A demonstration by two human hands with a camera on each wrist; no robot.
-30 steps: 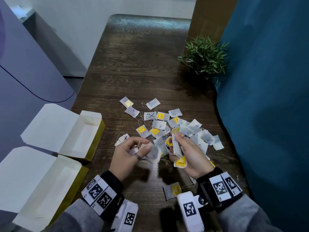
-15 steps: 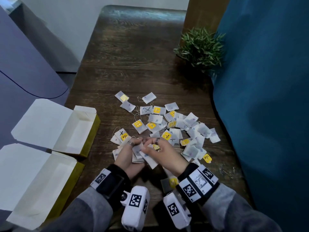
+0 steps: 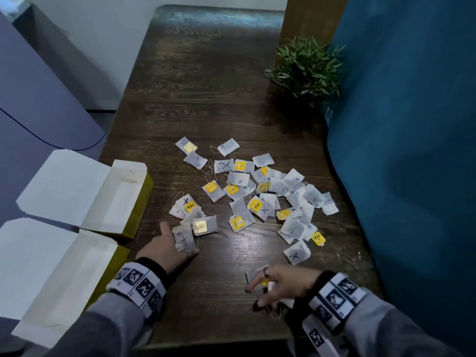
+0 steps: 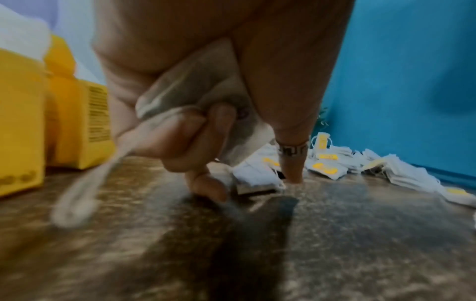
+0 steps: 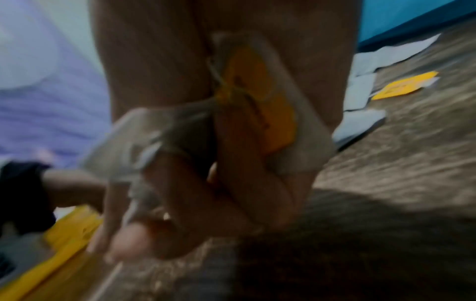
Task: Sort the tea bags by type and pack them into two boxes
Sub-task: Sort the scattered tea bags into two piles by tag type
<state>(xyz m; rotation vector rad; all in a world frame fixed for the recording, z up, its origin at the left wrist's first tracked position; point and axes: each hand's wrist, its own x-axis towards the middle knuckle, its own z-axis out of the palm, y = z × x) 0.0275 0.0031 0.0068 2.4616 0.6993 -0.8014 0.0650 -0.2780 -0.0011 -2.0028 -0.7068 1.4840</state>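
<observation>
The left hand curls round a few tea bags, the top one marked with an X, just beside the near edge of the loose pile on the table. The right hand, apart from it near the table's front edge, clasps bags with a yellow tag against its palm. Two open boxes lie left of the pile; a plant stands behind.
</observation>
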